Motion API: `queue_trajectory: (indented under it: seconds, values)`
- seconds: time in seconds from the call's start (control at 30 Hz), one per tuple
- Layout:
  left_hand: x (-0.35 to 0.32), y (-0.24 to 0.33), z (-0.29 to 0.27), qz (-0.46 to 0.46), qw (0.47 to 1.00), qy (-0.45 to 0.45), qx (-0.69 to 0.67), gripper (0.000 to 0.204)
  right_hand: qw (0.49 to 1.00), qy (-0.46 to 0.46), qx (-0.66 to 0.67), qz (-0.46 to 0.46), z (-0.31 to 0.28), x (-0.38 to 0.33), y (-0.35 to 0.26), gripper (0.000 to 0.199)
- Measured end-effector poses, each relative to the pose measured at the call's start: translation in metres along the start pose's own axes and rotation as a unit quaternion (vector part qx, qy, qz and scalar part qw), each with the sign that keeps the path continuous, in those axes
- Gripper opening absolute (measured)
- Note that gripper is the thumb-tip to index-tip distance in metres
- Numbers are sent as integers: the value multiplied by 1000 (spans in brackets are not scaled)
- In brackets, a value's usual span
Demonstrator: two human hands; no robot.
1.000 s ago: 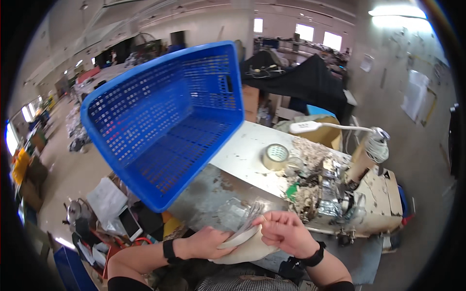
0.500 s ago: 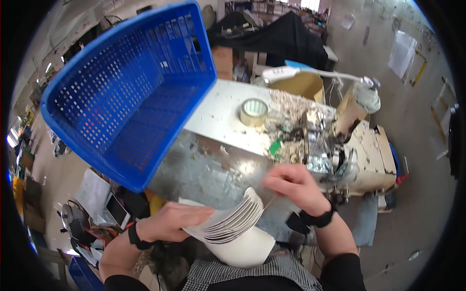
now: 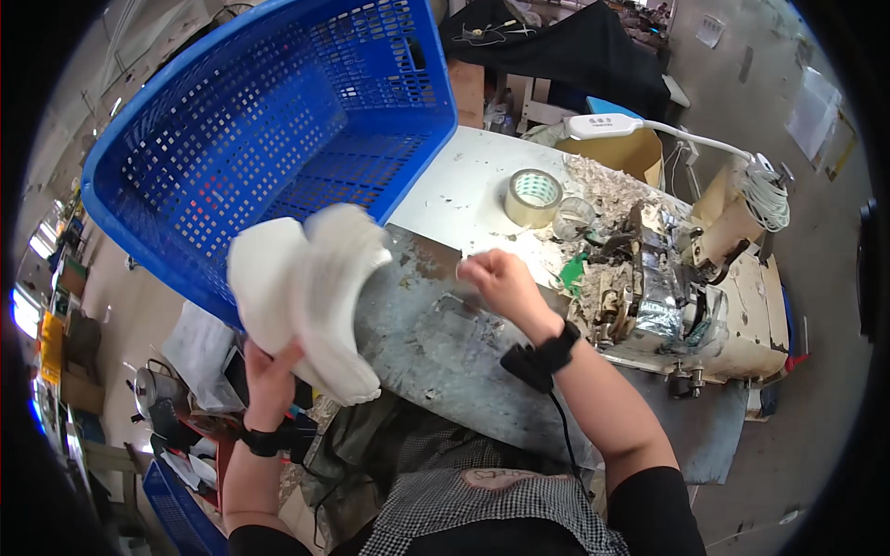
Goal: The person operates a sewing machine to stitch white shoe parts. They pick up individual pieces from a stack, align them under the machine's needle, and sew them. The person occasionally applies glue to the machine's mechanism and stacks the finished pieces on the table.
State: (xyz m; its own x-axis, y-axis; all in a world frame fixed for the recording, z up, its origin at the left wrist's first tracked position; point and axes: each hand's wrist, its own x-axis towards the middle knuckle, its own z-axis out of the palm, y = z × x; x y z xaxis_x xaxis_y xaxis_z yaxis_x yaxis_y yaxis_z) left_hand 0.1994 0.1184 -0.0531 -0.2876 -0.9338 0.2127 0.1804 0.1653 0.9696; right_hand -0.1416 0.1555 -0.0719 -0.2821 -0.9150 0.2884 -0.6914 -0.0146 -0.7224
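My left hand [image 3: 270, 375] grips a stack of white curved pieces [image 3: 320, 310] at its lower edge. Soft and layered, the stack is blurred by motion and stands raised in front of the open side of the blue basket [image 3: 204, 306]. I cannot tell the exact kind of the pieces. My right hand [image 3: 505, 287] hovers over the grey metal worktop [image 3: 417, 343], apart from the stack. Its thumb and fingers are pinched together at a small pale bit that is too small to name.
A roll of tape [image 3: 534, 198] lies on the white tabletop [image 3: 473, 181], beside scraps and a green piece [image 3: 572, 271]. A machine [image 3: 667, 306] stands at the right, under a white lamp arm [image 3: 695, 132]. A black cable hangs by my right wrist.
The white stack has swung up and left from my lap, carried by my left hand toward the basket. My right hand has moved away from it. The whole view has shifted.
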Motion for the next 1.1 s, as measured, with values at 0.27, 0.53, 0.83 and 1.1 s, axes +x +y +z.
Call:
queue_trajectory:
  seconds: [0.27,0.53,0.83,1.1]
  values:
    - [-2,14,58,81,918,-122,369,30,851,-217,412,244,-31,-28,-47,46]
    - [22,-16,133,233,825,-243,454,38,953,60,220,200,-21,-89,18,46]
    - [21,-37,167,299,766,-263,505,45,975,131,-40,177,1,-107,35,42]
    - [20,-43,172,309,759,-251,516,45,959,117,28,258,3,-90,39,65]
